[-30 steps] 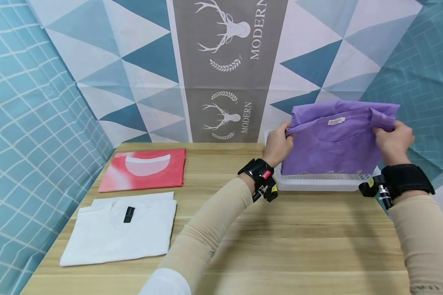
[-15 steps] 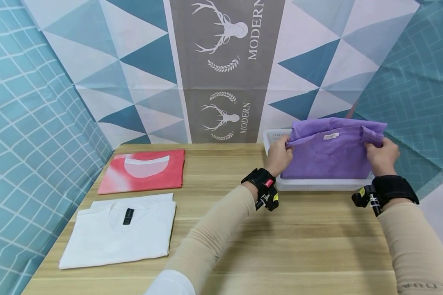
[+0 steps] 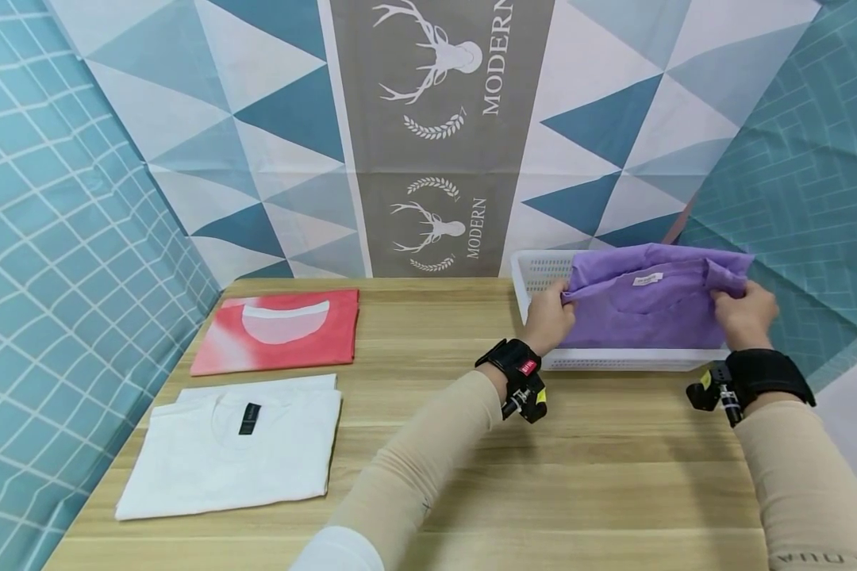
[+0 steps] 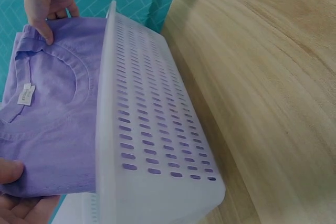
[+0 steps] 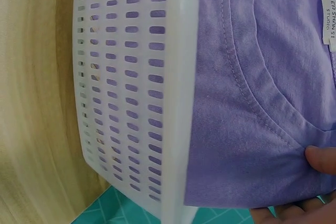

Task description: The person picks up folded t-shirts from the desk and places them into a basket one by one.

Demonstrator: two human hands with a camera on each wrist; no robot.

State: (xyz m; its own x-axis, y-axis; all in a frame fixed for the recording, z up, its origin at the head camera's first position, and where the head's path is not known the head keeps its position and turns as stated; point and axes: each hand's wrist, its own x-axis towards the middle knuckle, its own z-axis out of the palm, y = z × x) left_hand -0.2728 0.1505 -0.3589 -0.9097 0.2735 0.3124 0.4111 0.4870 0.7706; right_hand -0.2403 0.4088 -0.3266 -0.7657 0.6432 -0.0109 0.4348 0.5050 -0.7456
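A folded purple T-shirt [image 3: 657, 309] stands tilted, its lower part inside a white perforated plastic basket [image 3: 614, 361]. My left hand [image 3: 548, 317] pinches its left edge near the collar, thumb in front and fingers behind. On the opposite edge my right hand [image 3: 746, 316] pinches the cloth the same way. In the left wrist view the shirt [image 4: 58, 98] rises above the basket's rim, a white label at its neckline. Through the slots of the basket wall [image 5: 123, 77], purple cloth shows in the right wrist view.
To the left on the wooden table [image 3: 543, 476] lie a folded red and pink garment [image 3: 286, 329] and, nearer, a folded white T-shirt [image 3: 236, 448]. A patterned backdrop [image 3: 436, 143] stands behind the table, and a blue tiled-pattern sheet [image 3: 57, 262] hangs along the left.
Both hands have lowered the purple T-shirt into the basket, and the print near its bottom edge has gone out of sight behind the rim. The garments on the left have not moved.
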